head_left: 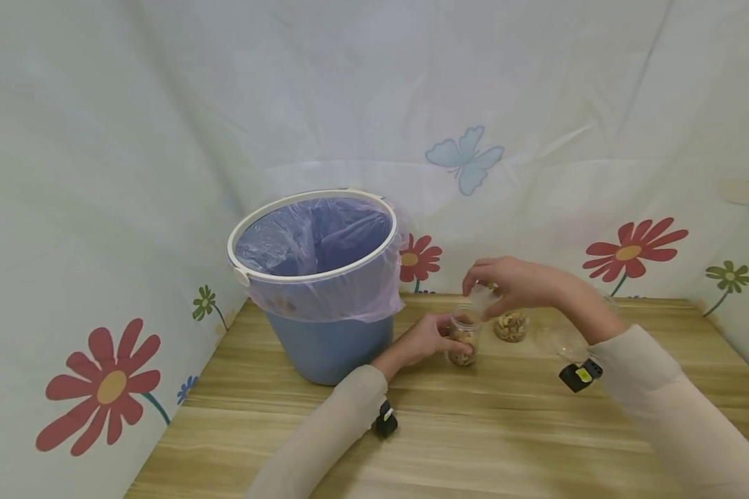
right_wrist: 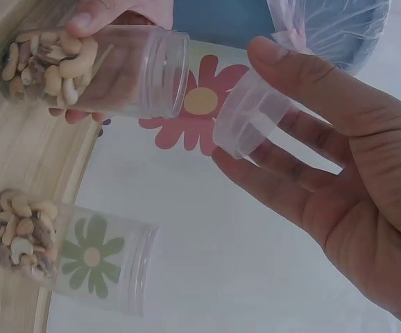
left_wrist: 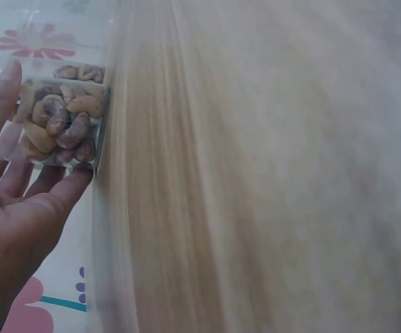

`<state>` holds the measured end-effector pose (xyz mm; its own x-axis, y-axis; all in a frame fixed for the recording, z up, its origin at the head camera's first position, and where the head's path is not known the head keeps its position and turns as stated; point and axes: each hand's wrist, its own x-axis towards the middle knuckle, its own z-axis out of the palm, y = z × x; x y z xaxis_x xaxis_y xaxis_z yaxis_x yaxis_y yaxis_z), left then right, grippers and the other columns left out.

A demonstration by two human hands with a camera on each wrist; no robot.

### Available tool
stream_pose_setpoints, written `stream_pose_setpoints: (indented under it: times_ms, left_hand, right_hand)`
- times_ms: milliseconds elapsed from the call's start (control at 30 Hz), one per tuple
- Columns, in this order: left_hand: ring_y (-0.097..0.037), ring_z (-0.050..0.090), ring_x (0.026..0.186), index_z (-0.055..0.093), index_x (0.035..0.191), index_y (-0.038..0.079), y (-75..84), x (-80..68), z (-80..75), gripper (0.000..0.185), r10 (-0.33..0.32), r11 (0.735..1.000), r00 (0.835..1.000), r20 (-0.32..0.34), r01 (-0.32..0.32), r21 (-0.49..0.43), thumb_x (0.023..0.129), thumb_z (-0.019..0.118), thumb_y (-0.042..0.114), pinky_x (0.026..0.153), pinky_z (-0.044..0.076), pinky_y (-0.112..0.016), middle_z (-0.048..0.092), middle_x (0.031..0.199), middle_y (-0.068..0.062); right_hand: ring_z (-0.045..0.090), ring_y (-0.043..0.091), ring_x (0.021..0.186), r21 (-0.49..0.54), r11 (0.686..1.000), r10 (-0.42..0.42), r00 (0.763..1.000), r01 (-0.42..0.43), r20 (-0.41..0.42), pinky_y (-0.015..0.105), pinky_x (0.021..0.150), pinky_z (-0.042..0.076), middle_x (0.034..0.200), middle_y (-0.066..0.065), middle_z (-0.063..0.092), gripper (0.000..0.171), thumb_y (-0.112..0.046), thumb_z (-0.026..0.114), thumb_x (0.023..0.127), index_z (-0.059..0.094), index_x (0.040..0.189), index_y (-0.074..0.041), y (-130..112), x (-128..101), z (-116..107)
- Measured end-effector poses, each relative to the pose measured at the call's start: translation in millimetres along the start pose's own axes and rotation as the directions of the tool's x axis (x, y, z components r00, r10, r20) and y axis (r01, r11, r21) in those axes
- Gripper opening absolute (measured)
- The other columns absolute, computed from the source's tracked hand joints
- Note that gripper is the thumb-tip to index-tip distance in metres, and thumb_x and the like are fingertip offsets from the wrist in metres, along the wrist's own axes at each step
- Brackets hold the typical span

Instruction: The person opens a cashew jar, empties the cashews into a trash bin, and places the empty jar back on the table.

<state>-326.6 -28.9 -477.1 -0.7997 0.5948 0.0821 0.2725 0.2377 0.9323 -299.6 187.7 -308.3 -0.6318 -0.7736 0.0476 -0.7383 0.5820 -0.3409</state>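
Left hand: your left hand (head_left: pixel 424 337) holds the open jar, the thumb on one side and the fingers (left_wrist: pixel 67 191) on the other.
Right hand: your right hand (right_wrist: pixel 356 159) grips the lid between the thumb and bent fingers.
Open jar: the open jar (right_wrist: pixel 98 75) stands upright on the table, just beside the bin, with nuts (right_wrist: pixel 56 66) filling its lower part.
Lid: the lid (right_wrist: pixel 252 116), whitish and translucent, is off the jar, near its mouth but apart from it.
Second jar: the second jar (right_wrist: pixel 72 250), clear, also with nuts in its lower part, stands near the open jar, on your right.
Bin: the bin (head_left: pixel 331 346), blue with a pale rim, stands on the table to your left, lined with a thin pinkish bag (head_left: pixel 324 294).
Table: the table (head_left: pixel 474 430) has a wood-grain top.
Backdrop: a pale curtain (head_left: pixel 349 90) printed with flowers and a blue butterfly (head_left: pixel 466 161) hangs behind.
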Motion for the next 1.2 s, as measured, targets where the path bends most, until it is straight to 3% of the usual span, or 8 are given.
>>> stream_pose_setpoints:
  times_ms: [300, 733, 967, 1200]
  left_hand:
    - [-0.005, 0.061, 0.091, 0.072, 0.125, 0.02, 0.9, -0.6, 0.9, 0.048, -0.014, 1.0, 1.0, -0.006, 0.013, -0.022, 0.08, 0.088, 0.014, 0.073, 0.047, -0.021, 0.073, 0.114, 0.008]
    - [-0.004, 0.062, 0.095, 0.073, 0.123, 0.02, -1.2, -0.2, 2.0, 0.048, -0.034, 0.999, 0.999, -0.026, 0.033, -0.021, 0.079, 0.089, 0.014, 0.076, 0.049, -0.02, 0.073, 0.111, 0.009]
    - [-0.004, 0.063, 0.096, 0.073, 0.123, 0.018, -2.2, 0.4, 4.5, 0.049, -0.031, 0.998, 0.999, -0.026, 0.029, -0.061, 0.078, 0.089, 0.01, 0.076, 0.05, -0.02, 0.073, 0.112, 0.006]
    - [-0.004, 0.063, 0.094, 0.073, 0.123, 0.017, -2.8, 0.9, 5.2, 0.049, -0.037, 0.996, 0.999, -0.031, 0.034, -0.087, 0.078, 0.089, 0.007, 0.075, 0.05, -0.02, 0.073, 0.11, 0.007]
  right_hand:
    - [0.065, 0.024, 0.103, -0.043, 0.999, -0.02, 0.996, 0.016, -0.091, 0.04, 0.085, 0.059, 0.116, 0.0, 0.062, 0.035, -0.014, 0.087, 0.081, 0.068, 0.11, -0.017, -1, -14, 4]
    - [0.065, 0.021, 0.1, -0.09, 0.995, 0.014, 0.979, -0.033, -0.203, 0.039, 0.081, 0.06, 0.114, 0.001, 0.063, 0.034, -0.012, 0.089, 0.078, 0.066, 0.1, -0.022, -1, -37, 15]
    - [0.062, 0.017, 0.094, -0.124, 0.991, 0.026, 0.977, -0.053, -0.21, 0.034, 0.073, 0.057, 0.11, -0.002, 0.062, 0.034, -0.006, 0.085, 0.078, 0.064, 0.093, -0.029, 1, -57, 22]
    - [0.066, 0.018, 0.095, -0.044, 0.993, 0.101, 0.976, -0.112, -0.193, 0.037, 0.078, 0.06, 0.104, -0.008, 0.062, 0.03, -0.019, 0.088, 0.081, 0.064, 0.098, -0.027, 9, -79, 32]
